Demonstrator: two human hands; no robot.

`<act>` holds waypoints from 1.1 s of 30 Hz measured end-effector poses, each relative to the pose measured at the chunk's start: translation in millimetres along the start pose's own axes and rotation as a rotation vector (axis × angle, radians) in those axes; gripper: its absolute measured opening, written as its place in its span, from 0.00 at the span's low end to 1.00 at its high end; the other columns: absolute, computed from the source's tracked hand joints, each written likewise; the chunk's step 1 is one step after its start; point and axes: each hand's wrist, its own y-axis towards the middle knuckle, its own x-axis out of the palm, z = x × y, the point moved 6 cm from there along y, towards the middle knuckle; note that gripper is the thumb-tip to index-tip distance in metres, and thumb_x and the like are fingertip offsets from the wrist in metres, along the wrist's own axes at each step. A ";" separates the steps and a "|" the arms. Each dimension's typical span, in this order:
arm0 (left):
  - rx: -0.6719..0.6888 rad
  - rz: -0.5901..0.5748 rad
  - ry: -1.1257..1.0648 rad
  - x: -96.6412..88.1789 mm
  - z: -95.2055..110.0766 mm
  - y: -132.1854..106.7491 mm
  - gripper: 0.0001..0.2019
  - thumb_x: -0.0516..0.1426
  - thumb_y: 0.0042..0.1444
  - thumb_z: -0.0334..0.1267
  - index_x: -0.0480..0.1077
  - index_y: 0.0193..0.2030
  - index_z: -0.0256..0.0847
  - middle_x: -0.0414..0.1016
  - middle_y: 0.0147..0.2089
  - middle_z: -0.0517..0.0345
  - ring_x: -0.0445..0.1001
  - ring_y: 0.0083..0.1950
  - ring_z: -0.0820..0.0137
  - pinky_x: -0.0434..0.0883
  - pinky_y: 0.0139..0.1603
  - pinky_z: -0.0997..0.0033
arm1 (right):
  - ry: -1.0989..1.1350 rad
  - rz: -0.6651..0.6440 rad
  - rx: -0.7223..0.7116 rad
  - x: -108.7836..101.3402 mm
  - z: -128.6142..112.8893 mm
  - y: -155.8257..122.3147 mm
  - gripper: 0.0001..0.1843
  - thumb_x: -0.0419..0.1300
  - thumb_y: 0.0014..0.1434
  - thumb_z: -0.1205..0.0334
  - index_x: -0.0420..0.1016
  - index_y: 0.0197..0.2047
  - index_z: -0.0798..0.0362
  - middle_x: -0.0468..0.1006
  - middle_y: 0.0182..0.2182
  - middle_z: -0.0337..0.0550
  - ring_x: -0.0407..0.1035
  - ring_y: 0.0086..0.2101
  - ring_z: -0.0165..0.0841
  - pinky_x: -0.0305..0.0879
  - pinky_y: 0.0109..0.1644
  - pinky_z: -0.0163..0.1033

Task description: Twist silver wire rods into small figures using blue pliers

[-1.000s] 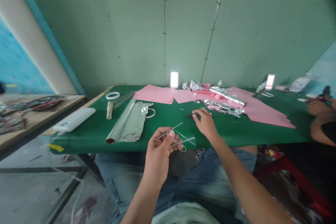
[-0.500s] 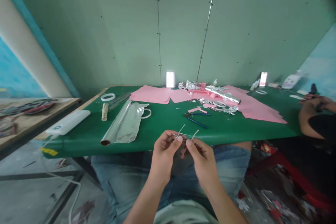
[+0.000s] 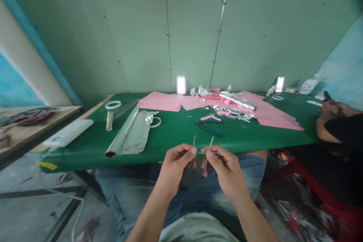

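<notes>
Both hands meet over my lap, just in front of the green table's (image 3: 176, 132) near edge. My left hand (image 3: 175, 164) is closed in a pinch on a thin twisted foil wire piece (image 3: 194, 141) whose end stands upward. My right hand (image 3: 224, 168) pinches a second upright strand (image 3: 210, 143) of the same wire piece. The fingertips of the two hands almost touch. Blue-handled pliers (image 3: 208, 127) lie on the table beyond my hands.
A partly unrolled foil roll (image 3: 129, 138), tape rings (image 3: 113, 104), a white power bank (image 3: 68, 137), pink paper sheets (image 3: 161, 101) and crumpled foil scraps (image 3: 235, 104) lie on the table. Another person's arms (image 3: 330, 121) rest at the right end. A wooden bench (image 3: 25, 128) stands left.
My right hand came back from the pliers on the table to the wire piece and now pinches it together with the left hand. The strands turned upright.
</notes>
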 end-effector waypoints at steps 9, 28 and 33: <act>0.018 0.022 -0.042 -1.6 0.2 -0.3 0.11 0.69 0.47 0.42 0.78 0.30 0.37 0.76 0.32 0.58 0.71 0.25 0.76 0.67 0.30 0.76 | -0.146 -0.076 0.054 -7.1 -5.4 1.3 0.19 0.58 0.62 0.46 0.77 0.31 0.54 0.75 0.19 0.38 0.63 0.15 0.26 0.58 0.19 0.32; -0.041 -0.124 0.063 8.4 -2.3 -5.0 0.14 0.66 0.51 0.47 0.77 0.30 0.35 0.74 0.28 0.57 0.70 0.27 0.74 0.70 0.32 0.75 | -0.289 -0.128 -0.049 -12.7 -17.4 -2.5 0.18 0.56 0.64 0.50 0.77 0.32 0.53 0.68 0.17 0.34 0.61 0.19 0.26 0.55 0.23 0.31; -0.067 -0.135 -0.041 12.0 -7.8 -5.2 0.15 0.67 0.51 0.46 0.72 0.29 0.36 0.68 0.25 0.62 0.69 0.23 0.75 0.70 0.27 0.75 | -0.387 -0.067 -0.181 -8.2 -22.7 -7.5 0.14 0.56 0.64 0.54 0.79 0.35 0.52 0.71 0.20 0.36 0.65 0.23 0.27 0.60 0.29 0.32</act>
